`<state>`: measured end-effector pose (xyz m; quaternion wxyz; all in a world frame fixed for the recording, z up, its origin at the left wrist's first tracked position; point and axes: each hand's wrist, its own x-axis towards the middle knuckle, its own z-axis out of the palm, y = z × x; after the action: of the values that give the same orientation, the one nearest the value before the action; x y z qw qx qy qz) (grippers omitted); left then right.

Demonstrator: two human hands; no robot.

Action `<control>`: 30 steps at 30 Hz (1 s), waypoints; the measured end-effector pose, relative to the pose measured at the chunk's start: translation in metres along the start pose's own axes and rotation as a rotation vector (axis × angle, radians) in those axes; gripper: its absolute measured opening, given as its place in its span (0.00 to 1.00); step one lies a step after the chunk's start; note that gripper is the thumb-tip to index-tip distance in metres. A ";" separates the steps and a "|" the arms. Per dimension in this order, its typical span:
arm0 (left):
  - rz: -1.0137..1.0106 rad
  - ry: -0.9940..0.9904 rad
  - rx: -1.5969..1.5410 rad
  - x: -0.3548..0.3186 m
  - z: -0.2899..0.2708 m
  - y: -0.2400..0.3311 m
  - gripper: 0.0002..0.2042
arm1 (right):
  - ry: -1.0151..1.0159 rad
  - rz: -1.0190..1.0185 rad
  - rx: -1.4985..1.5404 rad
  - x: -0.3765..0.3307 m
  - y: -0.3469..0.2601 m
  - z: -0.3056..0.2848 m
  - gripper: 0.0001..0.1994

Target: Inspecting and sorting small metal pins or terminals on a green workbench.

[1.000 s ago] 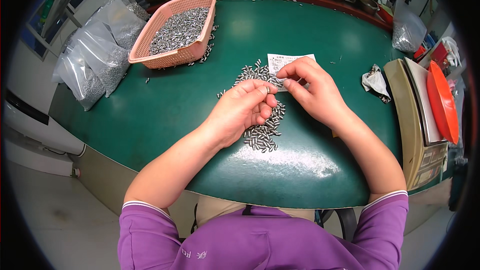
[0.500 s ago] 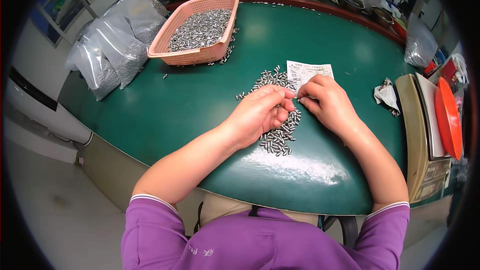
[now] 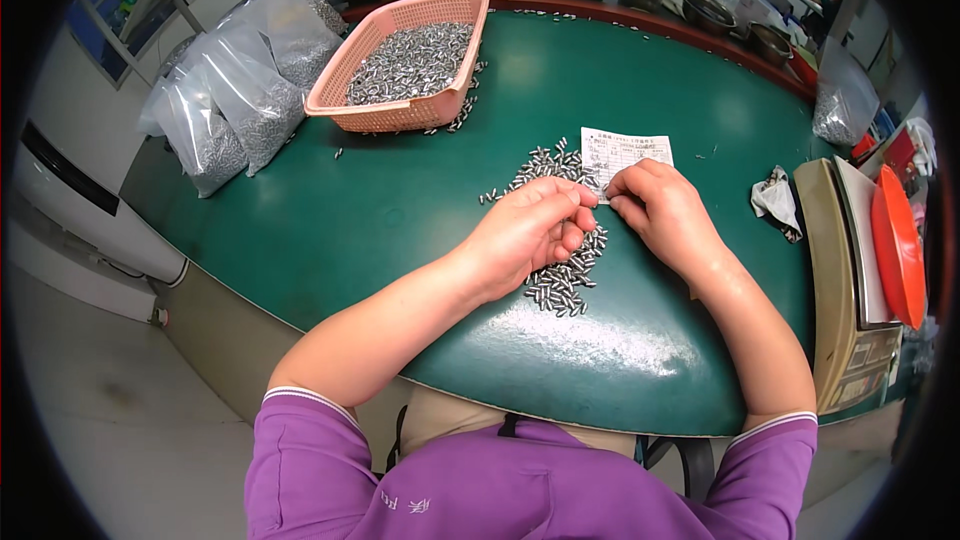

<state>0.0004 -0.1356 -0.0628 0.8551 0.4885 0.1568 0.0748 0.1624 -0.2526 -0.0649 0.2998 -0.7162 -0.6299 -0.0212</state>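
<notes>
a loose heap of small metal pins (image 3: 560, 230) is spread on the green surface (image 3: 400, 200), directly under and between the two hands. the left hand (image 3: 530, 230) rests on the heap with its fingers (image 3: 575, 215) curled together, tips meeting near the thumb; a pin appears to be pinched there, but it is too small to be made out with certainty. the right hand (image 3: 660, 210) lies just beside it, fingers bent and drawn together at the heap's edge, touching the corner of a printed paper slip (image 3: 630, 152); whether anything is held in it cannot be told.

the pins are judged to be hard, stiff and smooth, each light on its own, and rounded enough to roll and slip away on the smooth top. a single one would best be taken by its sides between thumb and forefinger tips, or several gathered by sweeping with the edge of a hand.

well apart, toward the far left, a pink basket (image 3: 400, 115) is filled with more of the same pieces, a few spilled just beside it. clear plastic bags (image 3: 235, 90) of parts lie beyond the surface's left edge. a crumpled wrapper (image 3: 775, 200) sits to the right, near stacked boards (image 3: 835, 280) and an orange tray (image 3: 895, 240). nothing stands between the hands and the heap; only the slip lies partly under its far edge.
</notes>
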 end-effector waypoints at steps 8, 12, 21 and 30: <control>-0.007 0.007 0.027 -0.001 0.001 0.001 0.09 | -0.018 0.013 -0.012 -0.001 0.001 -0.002 0.04; -0.001 0.005 0.020 -0.001 0.001 0.001 0.09 | -0.022 0.024 -0.019 -0.001 0.000 -0.002 0.04; -0.019 -0.023 0.007 -0.002 0.003 0.003 0.09 | 0.158 -0.160 0.306 0.007 -0.021 -0.008 0.05; -0.004 -0.131 -0.003 -0.002 0.002 0.006 0.08 | 0.128 -0.116 0.499 0.004 -0.025 -0.009 0.03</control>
<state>-0.0004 -0.1347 -0.0566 0.8645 0.4905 0.1015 0.0411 0.1431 -0.2526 -0.0461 0.5047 -0.5800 -0.6354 0.0726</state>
